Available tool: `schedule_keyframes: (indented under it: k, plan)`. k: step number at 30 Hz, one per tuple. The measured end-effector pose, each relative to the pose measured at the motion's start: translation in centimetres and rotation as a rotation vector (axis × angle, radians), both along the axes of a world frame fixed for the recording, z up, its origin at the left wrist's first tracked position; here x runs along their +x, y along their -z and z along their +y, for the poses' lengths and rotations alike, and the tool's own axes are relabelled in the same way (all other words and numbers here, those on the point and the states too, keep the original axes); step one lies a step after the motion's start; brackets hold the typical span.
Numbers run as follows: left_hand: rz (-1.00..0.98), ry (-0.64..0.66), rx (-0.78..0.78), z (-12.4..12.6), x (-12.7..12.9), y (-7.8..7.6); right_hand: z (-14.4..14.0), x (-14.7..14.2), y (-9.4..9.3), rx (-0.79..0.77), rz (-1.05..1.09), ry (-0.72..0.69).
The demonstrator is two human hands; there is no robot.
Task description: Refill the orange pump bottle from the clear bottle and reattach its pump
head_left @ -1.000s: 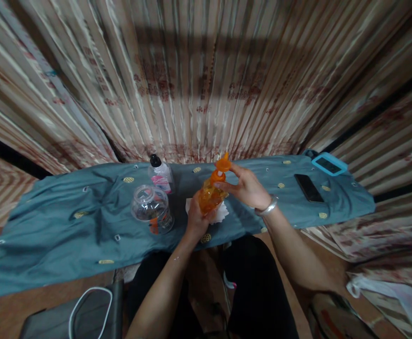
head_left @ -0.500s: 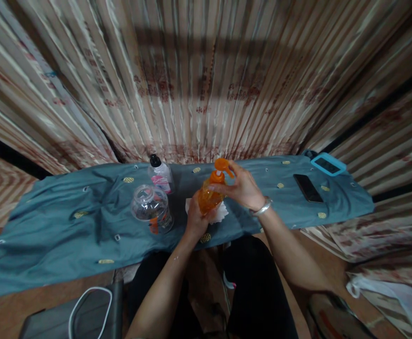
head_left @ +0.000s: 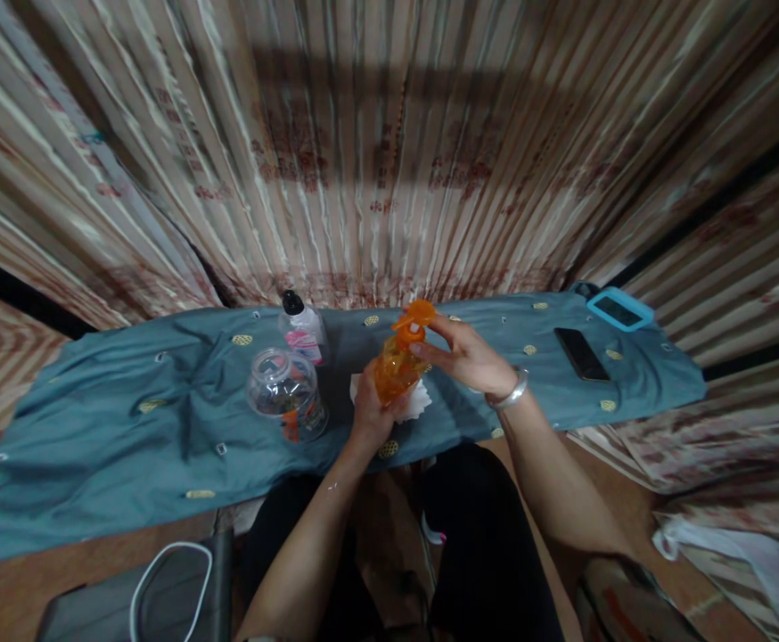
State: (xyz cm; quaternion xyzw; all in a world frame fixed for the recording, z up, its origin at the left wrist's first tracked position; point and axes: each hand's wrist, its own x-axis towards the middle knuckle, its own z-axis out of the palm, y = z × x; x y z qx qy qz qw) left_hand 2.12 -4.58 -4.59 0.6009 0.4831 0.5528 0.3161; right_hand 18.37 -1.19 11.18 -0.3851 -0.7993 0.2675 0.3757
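An orange see-through bottle [head_left: 396,370] is tilted slightly above the cloth-covered table, with my left hand [head_left: 371,403] wrapped round its lower body. At the bottle's top, my right hand [head_left: 464,355] has its fingers and thumb about the orange cap [head_left: 419,314], whose round lid stands flipped up from the neck. Beneath the bottle lies a white paper tissue [head_left: 420,403], partly covered by the bottle and my left hand. A clear plastic jar [head_left: 286,397] with orange print stands left of my left hand.
Behind the jar stands a white-and-pink bottle [head_left: 306,332] with a black cap. To the right lie a dark phone [head_left: 581,354] and a blue-framed device [head_left: 620,309]. The blue-green cloth [head_left: 109,428] covers the table, and a striped curtain [head_left: 376,143] hangs behind it.
My right hand has shifted slightly right and turned at the cap. The flipped-up lid has swung round, its hinge now toward the left. My left hand keeps its hold.
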Motion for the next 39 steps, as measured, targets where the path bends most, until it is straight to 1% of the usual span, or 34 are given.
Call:
schedule_keyframes:
  k: [1,4,5,6,7,9,10,11,12,13,16,18,19,20,24,25,26,27,30,31,32,33,34,37,38,39]
  plan:
    - [-0.002,0.001,-0.003,0.0,0.0,0.0,0.0,-0.1,0.0,0.016,-0.006,0.039]
    - [0.002,-0.005,-0.002,0.0,0.0,-0.1,-0.2,-0.6,0.1,0.128,-0.040,0.275]
    - [0.001,-0.008,-0.001,0.0,0.0,-0.1,-0.2,-0.7,0.1,0.147,-0.047,0.308]
    - [0.002,-0.010,0.002,0.0,0.0,-0.1,-0.1,-0.7,0.0,0.146,-0.047,0.293]
    - [0.003,-0.011,0.004,0.0,-0.1,0.0,-0.1,-0.5,-0.1,0.127,-0.040,0.239]
    - [0.005,-0.012,0.005,0.0,-0.1,0.0,0.1,-0.1,-0.2,0.060,-0.021,0.087]
    - [0.005,-0.012,0.004,0.0,-0.1,0.1,0.2,0.0,-0.2,0.031,-0.013,0.033]
    - [0.003,-0.014,0.004,0.0,0.0,0.1,0.2,0.0,-0.1,0.014,-0.006,0.018]
    - [-0.001,-0.016,0.003,0.0,0.0,0.1,0.1,-0.2,0.1,0.011,-0.002,0.045]
    - [-0.005,-0.016,0.003,0.0,0.0,0.1,0.0,-0.5,0.3,0.021,0.002,0.106]
    - [-0.014,-0.009,-0.012,0.0,0.0,0.1,-0.7,-1.7,1.1,0.078,0.017,0.337]
    - [-0.019,-0.008,-0.023,0.0,-0.1,0.0,-1.1,-2.1,1.4,0.093,0.030,0.410]
    - [-0.020,-0.011,-0.026,0.0,-0.1,0.0,-1.2,-2.1,1.3,0.092,0.037,0.405]
    - [-0.019,-0.012,-0.028,0.0,-0.1,0.0,-1.2,-1.8,1.2,0.084,0.043,0.369]
    - [-0.015,-0.002,-0.025,0.0,0.0,-0.1,-0.5,-0.6,0.7,0.017,0.044,0.071]
    - [-0.014,0.000,-0.024,0.0,-0.1,-0.1,-0.4,-0.5,0.7,0.014,0.040,0.036]
    - [-0.011,-0.001,-0.021,0.0,-0.1,-0.1,-0.4,-0.6,0.9,0.024,0.034,0.045]
    - [-0.007,-0.003,-0.019,0.0,-0.1,-0.1,-0.4,-0.9,1.1,0.047,0.030,0.098]
    - [0.005,-0.017,-0.010,0.1,-0.1,0.0,-1.0,-2.1,1.9,0.138,0.023,0.373]
    - [0.007,-0.019,-0.007,0.1,-0.2,0.0,-1.2,-2.3,2.1,0.157,0.021,0.438]
    - [0.009,-0.019,-0.005,0.0,-0.2,-0.1,-1.3,-2.4,2.2,0.162,0.023,0.467]
    - [0.011,-0.020,-0.006,0.0,-0.2,-0.1,-1.4,-2.4,2.2,0.153,0.029,0.458]
    - [0.010,-0.017,-0.006,0.0,-0.2,-0.1,-1.4,-2.2,2.1,0.130,0.039,0.417]
    - [-0.003,-0.006,0.003,0.0,-0.1,-0.1,-1.2,-1.7,1.8,0.032,0.072,0.218]
    - [-0.009,-0.005,0.008,0.0,0.0,-0.1,-1.1,-1.7,1.7,0.020,0.072,0.191]
    - [-0.014,-0.007,0.011,0.0,0.0,-0.1,-1.0,-1.8,1.6,0.028,0.065,0.209]
